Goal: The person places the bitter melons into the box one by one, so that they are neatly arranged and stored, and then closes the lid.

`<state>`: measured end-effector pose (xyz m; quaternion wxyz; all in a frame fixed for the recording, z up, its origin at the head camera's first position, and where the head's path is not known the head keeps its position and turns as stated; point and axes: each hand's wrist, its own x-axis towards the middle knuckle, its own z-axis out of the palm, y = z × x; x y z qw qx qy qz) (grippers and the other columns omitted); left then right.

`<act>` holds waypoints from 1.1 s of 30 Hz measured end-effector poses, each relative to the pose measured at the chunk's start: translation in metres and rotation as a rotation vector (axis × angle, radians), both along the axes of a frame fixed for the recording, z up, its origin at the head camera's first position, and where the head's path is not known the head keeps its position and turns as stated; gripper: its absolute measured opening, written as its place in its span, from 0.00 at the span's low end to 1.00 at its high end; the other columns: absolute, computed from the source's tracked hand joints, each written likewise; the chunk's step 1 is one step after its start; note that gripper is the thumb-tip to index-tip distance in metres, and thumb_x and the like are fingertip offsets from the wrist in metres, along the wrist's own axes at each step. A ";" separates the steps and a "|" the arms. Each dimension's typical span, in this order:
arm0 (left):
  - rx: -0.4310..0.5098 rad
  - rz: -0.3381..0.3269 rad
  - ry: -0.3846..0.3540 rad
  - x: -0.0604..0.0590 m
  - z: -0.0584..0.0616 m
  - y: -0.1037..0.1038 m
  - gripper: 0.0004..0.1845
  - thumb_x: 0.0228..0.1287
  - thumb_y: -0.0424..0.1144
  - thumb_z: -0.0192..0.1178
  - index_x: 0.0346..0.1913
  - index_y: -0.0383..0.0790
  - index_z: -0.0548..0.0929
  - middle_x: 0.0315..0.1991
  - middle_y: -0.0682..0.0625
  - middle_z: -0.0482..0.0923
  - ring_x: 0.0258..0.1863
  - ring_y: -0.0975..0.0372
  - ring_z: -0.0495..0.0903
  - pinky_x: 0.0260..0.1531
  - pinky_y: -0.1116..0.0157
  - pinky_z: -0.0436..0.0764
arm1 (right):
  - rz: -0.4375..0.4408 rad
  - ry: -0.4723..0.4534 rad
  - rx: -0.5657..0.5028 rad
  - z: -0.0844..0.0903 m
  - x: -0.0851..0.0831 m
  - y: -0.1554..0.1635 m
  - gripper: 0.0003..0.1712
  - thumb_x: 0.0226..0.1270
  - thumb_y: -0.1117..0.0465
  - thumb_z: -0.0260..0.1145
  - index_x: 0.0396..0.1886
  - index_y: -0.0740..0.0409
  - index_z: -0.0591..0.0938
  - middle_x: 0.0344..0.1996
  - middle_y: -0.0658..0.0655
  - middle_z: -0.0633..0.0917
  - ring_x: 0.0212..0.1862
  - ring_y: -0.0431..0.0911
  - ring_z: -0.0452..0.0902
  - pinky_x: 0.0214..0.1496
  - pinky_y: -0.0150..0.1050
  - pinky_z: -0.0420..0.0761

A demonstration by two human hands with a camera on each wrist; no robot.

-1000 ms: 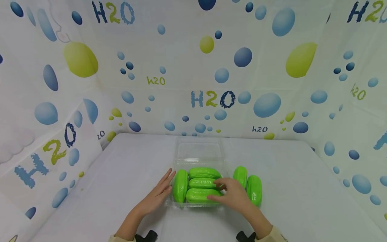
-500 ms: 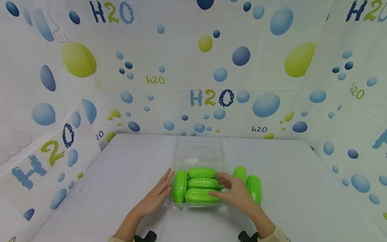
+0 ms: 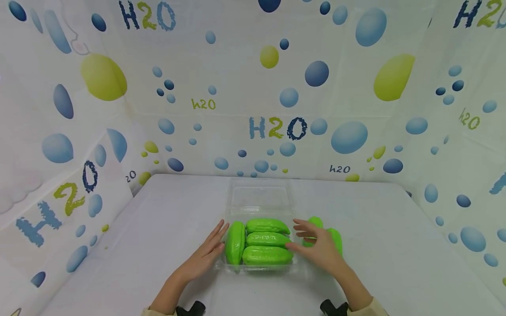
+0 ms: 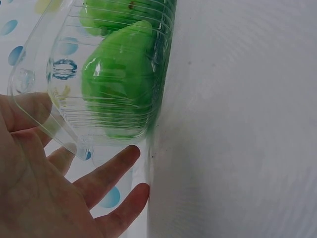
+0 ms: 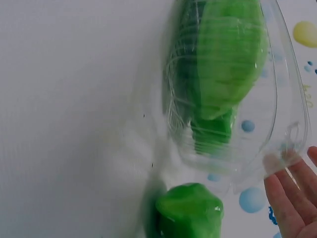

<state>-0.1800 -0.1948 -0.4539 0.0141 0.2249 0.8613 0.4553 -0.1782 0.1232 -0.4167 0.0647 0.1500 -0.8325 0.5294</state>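
Flanking tray [image 3: 231, 263]: loose cucumbers [image 3: 336, 239], perhaps two

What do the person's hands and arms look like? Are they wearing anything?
Both hands are bare: no gloves or rings show on the left hand or the right hand. Beige sleeve cuffs peek in at the bottom edge, and a black device sits by each wrist, likely the wrist cameras.

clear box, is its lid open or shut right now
Open. The clear box holds four green cucumbers, and its lid lies folded back flat on the table behind them, nothing covering them.
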 end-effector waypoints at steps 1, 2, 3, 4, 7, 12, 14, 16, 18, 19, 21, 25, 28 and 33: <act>-0.001 -0.001 0.000 0.000 0.000 0.000 0.27 0.73 0.37 0.38 0.71 0.39 0.49 0.72 0.41 0.36 0.69 0.46 0.36 0.61 0.40 0.42 | -0.010 0.012 0.006 0.000 0.000 0.002 0.34 0.45 0.51 0.75 0.55 0.50 0.76 0.46 0.59 0.81 0.47 0.54 0.78 0.50 0.49 0.76; 0.000 -0.002 0.001 0.000 0.000 0.000 0.27 0.73 0.37 0.38 0.71 0.38 0.49 0.72 0.41 0.36 0.69 0.46 0.36 0.61 0.40 0.42 | -0.018 0.023 0.009 0.000 -0.001 0.003 0.34 0.45 0.51 0.76 0.55 0.50 0.76 0.46 0.58 0.82 0.47 0.54 0.78 0.50 0.49 0.76; 0.000 -0.002 0.001 0.000 0.001 0.000 0.26 0.74 0.38 0.38 0.71 0.39 0.49 0.72 0.42 0.36 0.69 0.46 0.36 0.61 0.40 0.42 | -0.026 0.034 0.014 0.001 -0.001 0.005 0.34 0.45 0.51 0.75 0.55 0.51 0.77 0.45 0.58 0.82 0.47 0.55 0.78 0.50 0.49 0.76; 0.000 0.000 0.001 0.000 0.001 0.001 0.26 0.74 0.38 0.38 0.71 0.39 0.49 0.72 0.42 0.36 0.69 0.46 0.36 0.61 0.40 0.42 | -0.032 0.042 0.023 0.000 -0.002 0.007 0.35 0.44 0.50 0.75 0.55 0.51 0.77 0.45 0.57 0.82 0.47 0.54 0.78 0.50 0.49 0.76; 0.001 0.000 -0.002 0.001 0.002 0.001 0.26 0.74 0.38 0.38 0.71 0.40 0.49 0.72 0.42 0.36 0.69 0.46 0.36 0.62 0.41 0.41 | -0.051 0.050 0.039 0.000 -0.003 0.012 0.35 0.45 0.49 0.75 0.55 0.52 0.76 0.45 0.58 0.82 0.47 0.54 0.78 0.50 0.49 0.76; -0.006 0.001 -0.006 0.001 0.002 0.000 0.26 0.73 0.38 0.39 0.71 0.41 0.49 0.72 0.43 0.36 0.70 0.48 0.36 0.62 0.42 0.42 | -0.093 0.064 0.081 0.002 -0.002 0.020 0.35 0.46 0.50 0.75 0.55 0.55 0.76 0.46 0.61 0.82 0.46 0.55 0.79 0.48 0.48 0.77; -0.009 0.004 -0.005 0.001 0.002 0.000 0.27 0.73 0.38 0.39 0.71 0.40 0.50 0.72 0.43 0.36 0.70 0.48 0.36 0.62 0.42 0.42 | -0.118 0.074 0.105 0.003 -0.002 0.023 0.35 0.46 0.49 0.75 0.55 0.55 0.76 0.45 0.61 0.82 0.46 0.54 0.79 0.47 0.48 0.78; -0.010 0.006 -0.005 0.001 0.002 0.001 0.27 0.73 0.38 0.39 0.71 0.40 0.50 0.72 0.43 0.36 0.70 0.48 0.36 0.63 0.42 0.42 | -0.137 0.080 0.126 0.002 -0.003 0.028 0.35 0.46 0.49 0.74 0.55 0.56 0.76 0.45 0.61 0.82 0.46 0.54 0.79 0.47 0.48 0.78; -0.008 0.007 -0.005 0.001 0.002 0.001 0.27 0.73 0.38 0.39 0.71 0.40 0.50 0.72 0.43 0.36 0.70 0.48 0.36 0.62 0.42 0.42 | -0.153 0.084 0.138 0.001 -0.004 0.032 0.35 0.46 0.49 0.74 0.55 0.56 0.76 0.46 0.61 0.81 0.46 0.54 0.78 0.47 0.48 0.78; -0.008 0.008 -0.004 0.001 0.002 0.001 0.27 0.73 0.38 0.39 0.71 0.40 0.50 0.72 0.43 0.36 0.70 0.48 0.36 0.62 0.42 0.42 | -0.160 0.089 0.141 0.000 -0.004 0.035 0.35 0.46 0.49 0.74 0.55 0.57 0.76 0.46 0.61 0.81 0.46 0.54 0.78 0.47 0.48 0.78; -0.004 0.005 -0.003 0.001 0.002 0.001 0.27 0.73 0.38 0.39 0.71 0.39 0.49 0.72 0.43 0.37 0.70 0.48 0.36 0.62 0.42 0.42 | -0.170 0.102 0.151 -0.001 -0.004 0.039 0.36 0.47 0.49 0.74 0.55 0.58 0.76 0.46 0.61 0.81 0.46 0.54 0.78 0.47 0.49 0.77; -0.004 0.005 -0.005 0.001 0.002 0.000 0.27 0.73 0.38 0.39 0.71 0.40 0.49 0.72 0.43 0.36 0.70 0.47 0.36 0.62 0.41 0.42 | -0.199 0.128 0.184 -0.003 -0.003 0.045 0.37 0.46 0.49 0.75 0.55 0.60 0.76 0.47 0.61 0.81 0.46 0.54 0.78 0.46 0.51 0.77; -0.006 0.007 -0.011 0.001 0.002 0.000 0.27 0.73 0.39 0.39 0.71 0.41 0.49 0.72 0.43 0.36 0.70 0.48 0.36 0.62 0.41 0.42 | -0.228 0.121 0.216 -0.004 -0.002 0.049 0.38 0.45 0.48 0.75 0.56 0.59 0.76 0.48 0.61 0.81 0.46 0.53 0.77 0.46 0.51 0.77; 0.003 0.004 -0.016 0.000 0.002 0.000 0.27 0.73 0.38 0.39 0.71 0.41 0.50 0.72 0.43 0.37 0.70 0.47 0.36 0.62 0.41 0.43 | -0.252 0.088 0.254 -0.005 -0.002 0.058 0.40 0.46 0.44 0.73 0.57 0.59 0.75 0.51 0.62 0.78 0.50 0.55 0.75 0.49 0.51 0.76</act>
